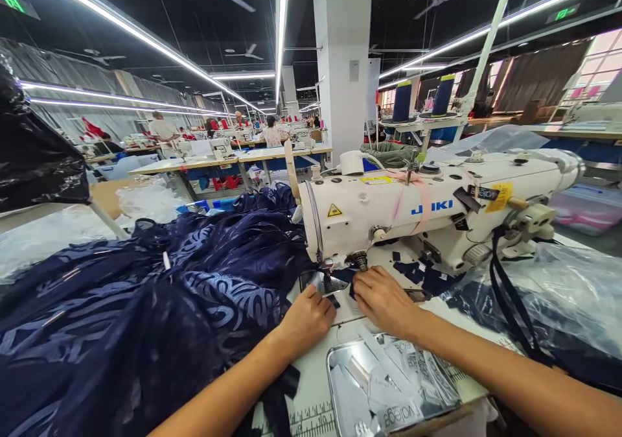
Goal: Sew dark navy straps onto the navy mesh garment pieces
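My left hand (pixel 308 317) is closed, its fingers curled down at the front of the metal needle plate (pixel 313 280). A short piece of dark navy fabric (pixel 333 301) sticks out beside its fingertips. To the right of the needle, my right hand (pixel 383 302) pinches a dark navy edge, mostly hidden under the fingers. Both hands rest at the bed of a white JUKI sewing machine (pixel 359 213). A large heap of navy garments (pixel 146 320) with pale blue swirl patterns lies left of the machine and reaches its needle area.
A metal tray (pixel 333 385) of printed labels (pixel 403 385) sits in front of my right forearm. Navy scraps (pixel 418 275) lie under the machine arm. Clear plastic (pixel 573 288) and a black strap (pixel 515 301) are at right. Thread cones (pixel 402 103) stand behind; people work farther back.
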### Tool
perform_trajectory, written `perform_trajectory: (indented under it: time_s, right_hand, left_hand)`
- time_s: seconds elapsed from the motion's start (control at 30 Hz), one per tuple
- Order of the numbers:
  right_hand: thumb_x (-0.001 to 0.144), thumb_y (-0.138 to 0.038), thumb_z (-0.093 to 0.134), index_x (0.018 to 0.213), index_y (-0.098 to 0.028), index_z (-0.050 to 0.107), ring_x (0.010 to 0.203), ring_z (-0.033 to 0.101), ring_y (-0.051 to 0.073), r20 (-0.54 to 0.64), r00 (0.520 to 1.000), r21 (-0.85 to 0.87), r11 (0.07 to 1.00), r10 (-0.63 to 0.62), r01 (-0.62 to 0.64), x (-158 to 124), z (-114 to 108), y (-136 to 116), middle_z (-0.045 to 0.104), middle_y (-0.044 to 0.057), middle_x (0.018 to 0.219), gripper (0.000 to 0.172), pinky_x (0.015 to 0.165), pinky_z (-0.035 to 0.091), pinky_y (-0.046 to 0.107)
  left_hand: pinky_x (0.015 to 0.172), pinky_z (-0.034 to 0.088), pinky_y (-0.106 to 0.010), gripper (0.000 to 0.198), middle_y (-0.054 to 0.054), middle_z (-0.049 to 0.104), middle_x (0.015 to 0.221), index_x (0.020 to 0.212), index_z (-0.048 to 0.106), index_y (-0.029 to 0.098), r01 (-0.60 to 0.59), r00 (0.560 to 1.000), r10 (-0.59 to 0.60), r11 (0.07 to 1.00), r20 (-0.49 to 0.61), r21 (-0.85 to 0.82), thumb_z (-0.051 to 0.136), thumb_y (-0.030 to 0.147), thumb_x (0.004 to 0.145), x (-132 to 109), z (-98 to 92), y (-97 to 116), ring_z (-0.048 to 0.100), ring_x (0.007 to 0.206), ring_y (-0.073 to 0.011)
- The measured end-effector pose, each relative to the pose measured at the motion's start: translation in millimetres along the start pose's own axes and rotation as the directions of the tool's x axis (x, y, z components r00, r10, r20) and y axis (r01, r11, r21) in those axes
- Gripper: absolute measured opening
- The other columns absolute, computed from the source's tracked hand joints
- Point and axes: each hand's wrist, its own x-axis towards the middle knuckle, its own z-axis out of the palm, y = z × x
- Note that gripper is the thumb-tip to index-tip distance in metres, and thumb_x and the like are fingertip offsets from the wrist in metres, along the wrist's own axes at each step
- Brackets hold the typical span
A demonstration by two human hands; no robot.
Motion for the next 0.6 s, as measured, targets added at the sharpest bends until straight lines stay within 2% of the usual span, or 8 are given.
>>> perform_trajectory:
  time_s: [0.07,0.2,0.37,0.6]
  right_hand:
    - [0.080,-0.009,0.045,0.074,-0.014,0.056,0.072,0.050,0.017,0.099,0.991,0.054,0.994,0.089,-0.095,10,7,-11,0.057,0.006,0.079,0.013,0.070,0.036,0.030]
    - [0.080,-0.008,0.046,0.073,-0.014,0.057,0.078,0.053,0.017,0.261,0.937,0.187,0.939,0.234,-0.287,24,20,-15,0.058,0.006,0.082,0.014,0.071,0.037,0.028]
    - [0.078,-0.008,0.046,0.067,-0.015,0.056,0.078,0.053,0.016,0.287,0.911,0.334,0.860,0.297,-0.386,27,26,-14,0.058,0.004,0.079,0.016,0.072,0.038,0.026]
    - [0.077,-0.009,0.045,0.062,-0.016,0.053,0.071,0.052,0.014,0.286,0.913,0.410,0.824,0.291,-0.391,27,27,-15,0.056,0.002,0.074,0.019,0.066,0.037,0.026]
  left_hand:
    - [0.057,0.028,-0.031,0.025,-0.001,0.054,0.056,0.063,0.050,0.014,0.017,1.000,-0.017,1.000,-0.022,0.011,0.039,0.006,0.084,-3,-0.5,1,0.048,0.051,-0.0149]
    - [0.056,0.029,-0.030,0.028,-0.001,0.053,0.055,0.068,0.052,0.012,0.067,0.995,-0.064,0.997,-0.079,0.027,0.032,0.004,0.085,-10,-2.9,1,0.047,0.049,-0.0142]
    - [0.057,0.032,-0.030,0.030,-0.001,0.052,0.055,0.072,0.053,0.012,0.087,0.986,-0.086,0.996,-0.142,0.002,0.027,0.004,0.087,-10,-1.9,1,0.048,0.049,-0.0142]
    - [0.057,0.033,-0.030,0.030,-0.001,0.053,0.055,0.076,0.055,0.010,0.065,0.987,-0.066,0.998,-0.144,-0.009,0.027,0.003,0.086,-7,2.0,1,0.048,0.048,-0.0146]
